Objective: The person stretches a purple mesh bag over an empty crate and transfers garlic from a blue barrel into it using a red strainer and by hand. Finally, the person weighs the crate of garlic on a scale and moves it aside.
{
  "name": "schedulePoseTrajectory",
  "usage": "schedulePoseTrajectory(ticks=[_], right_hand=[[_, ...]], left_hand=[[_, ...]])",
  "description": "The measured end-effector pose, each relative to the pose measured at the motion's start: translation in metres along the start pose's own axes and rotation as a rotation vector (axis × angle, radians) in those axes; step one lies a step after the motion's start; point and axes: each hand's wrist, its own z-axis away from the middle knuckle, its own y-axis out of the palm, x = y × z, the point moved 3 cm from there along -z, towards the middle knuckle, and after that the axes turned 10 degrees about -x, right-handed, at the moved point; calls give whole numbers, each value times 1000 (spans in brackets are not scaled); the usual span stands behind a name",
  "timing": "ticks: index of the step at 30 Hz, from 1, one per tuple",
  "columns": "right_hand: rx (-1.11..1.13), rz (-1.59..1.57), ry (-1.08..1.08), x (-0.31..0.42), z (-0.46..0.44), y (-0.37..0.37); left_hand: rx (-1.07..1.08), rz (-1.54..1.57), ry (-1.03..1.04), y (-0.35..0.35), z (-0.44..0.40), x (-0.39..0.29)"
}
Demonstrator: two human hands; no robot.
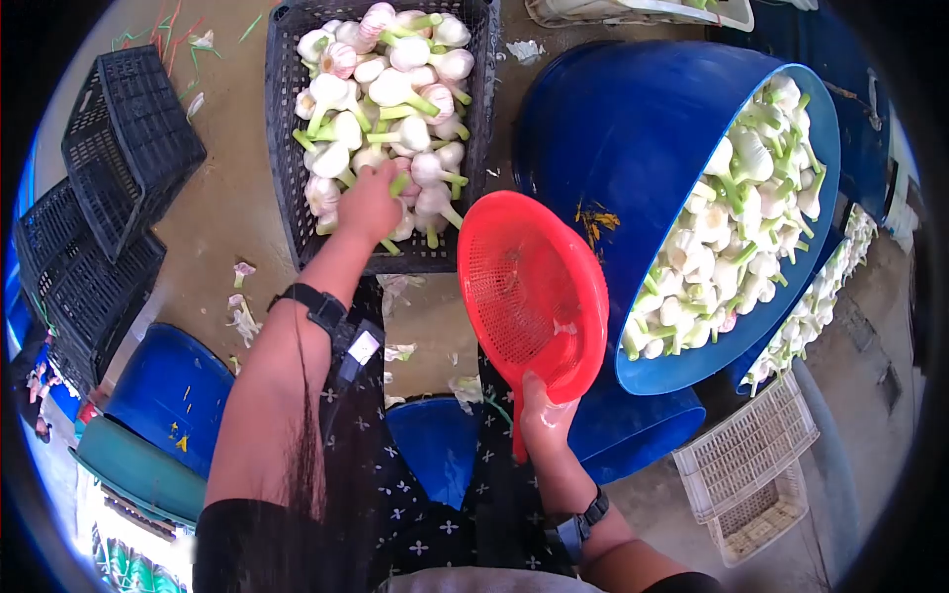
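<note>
My left hand (371,205) reaches into the near part of a black plastic crate (281,148), its fingers curled down on a garlic bulb whose green stem (398,185) pokes out beside them. White and pinkish garlic bulbs (395,89) with short green stems fill the crate. The bulb under my fingers is mostly hidden. In my right hand (546,413) is a red plastic colander (519,282), gripped by its handle and tilted so that its perforated inside shows; I see no garlic in it.
To the right a large blue tub (603,128) lies tipped, full of garlic bulbs (732,217). More garlic (816,296) lies behind it. White crates (751,455) stand at lower right. Stacked black crates (129,148) and a blue stool-like tub (173,390) are at left. Garlic scraps (242,316) litter the floor.
</note>
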Motion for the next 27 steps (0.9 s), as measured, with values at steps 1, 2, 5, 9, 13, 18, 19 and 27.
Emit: schedulePoseTrajectory(ticks=[1,2,5,9,13,18,19,27], right_hand=[[0,65,-109,2,0,0],[-8,129,-218,8,0,2],[77,-102,229,11,6,5],[109,-90,277,1,6,4],[112,-36,289,-1,1,12],[155,-32,198,19,-8,56],[164,55,89,13,-9,71],[252,97,-13,60,-39,149]], left_hand=[[-33,79,-26,6,-1,-6],[-30,77,-26,7,-4,-15],[-5,-10,-191,12,-18,-23],[-4,0,-221,8,-20,-18],[-75,139,-235,-5,1,2],[-340,1139,-465,-57,59,28],[-344,1215,-562,-68,66,35],[-363,2033,-679,-140,85,37]])
